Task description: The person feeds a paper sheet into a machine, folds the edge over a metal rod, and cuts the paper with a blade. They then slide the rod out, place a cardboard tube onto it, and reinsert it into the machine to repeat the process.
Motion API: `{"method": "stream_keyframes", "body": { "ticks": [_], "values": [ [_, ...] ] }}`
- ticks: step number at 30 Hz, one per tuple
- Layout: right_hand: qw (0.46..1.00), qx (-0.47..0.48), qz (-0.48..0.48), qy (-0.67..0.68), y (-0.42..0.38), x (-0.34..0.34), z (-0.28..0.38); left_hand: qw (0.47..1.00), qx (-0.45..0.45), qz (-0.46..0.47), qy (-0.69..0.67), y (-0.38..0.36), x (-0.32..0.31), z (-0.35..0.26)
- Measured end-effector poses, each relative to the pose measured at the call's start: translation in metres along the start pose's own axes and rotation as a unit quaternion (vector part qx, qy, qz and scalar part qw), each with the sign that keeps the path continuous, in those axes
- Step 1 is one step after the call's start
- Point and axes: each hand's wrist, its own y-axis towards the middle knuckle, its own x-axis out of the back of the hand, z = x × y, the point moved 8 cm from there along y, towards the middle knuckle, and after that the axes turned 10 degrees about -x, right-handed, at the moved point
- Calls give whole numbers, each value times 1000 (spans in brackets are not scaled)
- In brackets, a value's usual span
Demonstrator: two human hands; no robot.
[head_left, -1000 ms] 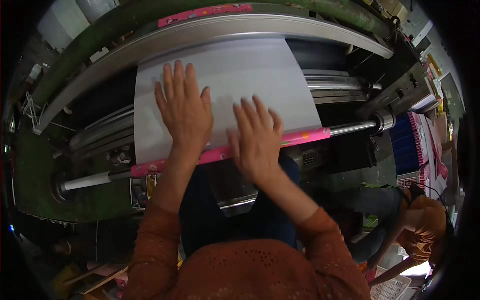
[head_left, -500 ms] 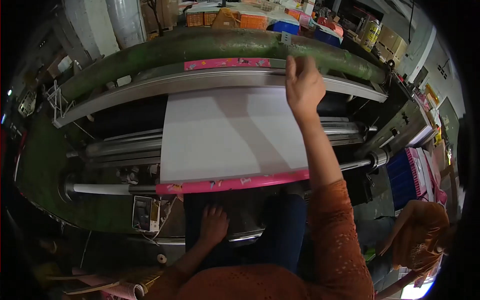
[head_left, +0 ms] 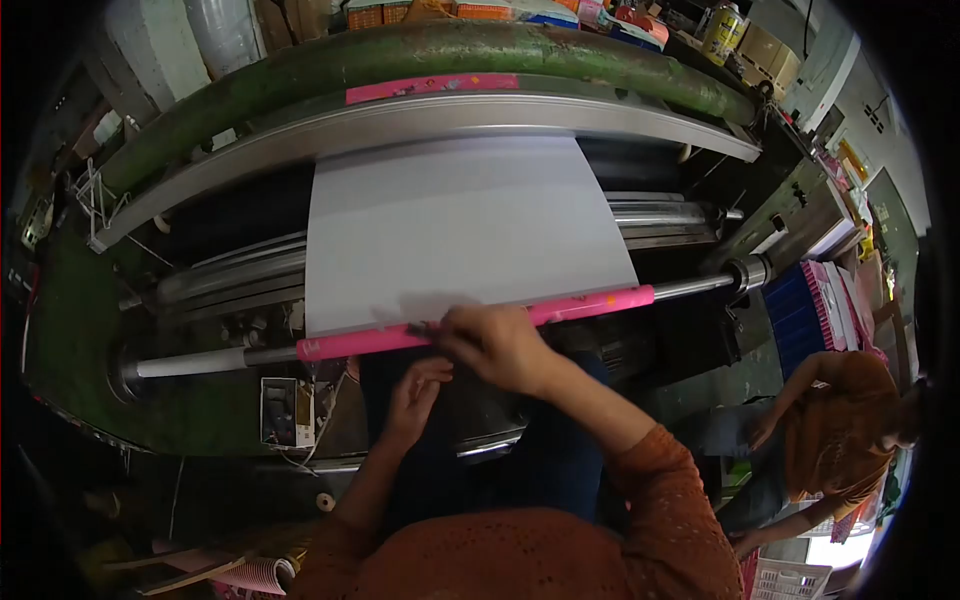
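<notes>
A pink printed roll [head_left: 590, 303] sits on a metal shaft at the front of the machine. A wide white sheet [head_left: 450, 225] runs from under the silver bar down to this roll. My right hand [head_left: 497, 347] is over the middle of the roll, fingers bent together around a small dark item that is too blurred to make out. Just below the roll, to its left, my left hand [head_left: 412, 400] is raised with its fingers curled and slightly apart, and nothing shows in it.
A silver crossbar [head_left: 450, 115] and a green pipe [head_left: 430, 50] span the back. An open small box [head_left: 287, 412] lies at the front left. A person in orange [head_left: 840, 430] is at the right, near a blue crate [head_left: 797, 325].
My right hand has come down from the crossbar to the roll. My left hand has risen from my lap toward it. The view has shifted, and the roll has turned.
</notes>
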Motion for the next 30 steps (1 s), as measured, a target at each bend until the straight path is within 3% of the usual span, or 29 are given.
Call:
{"method": "stream_keyframes", "body": {
  "ticks": [1, 3, 5, 8, 10, 11, 12, 13, 14, 16, 20, 30],
  "values": [
    [999, -21, 21, -15, -21, -17, -11, 997, -32, -8, -62, -3, 1, -3],
    [998, -47, 42, -31, -52, -40, -35, 1000, -9, 12, -26, -1, -7, -14],
    [981, -175, 76, 29, -77, -53, -67, 999, 12, 34, 11, -5, -13, -12],
    [970, -192, 54, 142, -106, -60, -96, 988, 86, 118, 52, -15, -29, 14],
    [970, -224, 49, 78, -127, -66, -127, 965, 3, 122, 230, -15, -35, 6],
    [967, -251, 44, 12, -137, -66, -144, 965, 4, 121, 231, -18, -33, 13],
    [967, -250, 46, 13, -148, -67, -153, 904, -52, 129, 404, -21, -27, 16],
    [959, -275, 45, -56, -161, -66, -166, 810, -107, 133, 562, -22, -28, 12],
    [946, -297, 43, -124, -172, -66, -178, 809, -106, 131, 563, -24, -27, 15],
    [949, -274, 49, -148, -180, -74, -184, 753, -74, 238, 609, -30, -40, 28],
    [952, -271, 37, -139, -185, -80, -194, 747, -45, 237, 619, -28, -39, 37],
    [952, -267, 8, -147, -189, -72, -192, 744, -71, 248, 616, -26, -50, 50]
  ]
}}
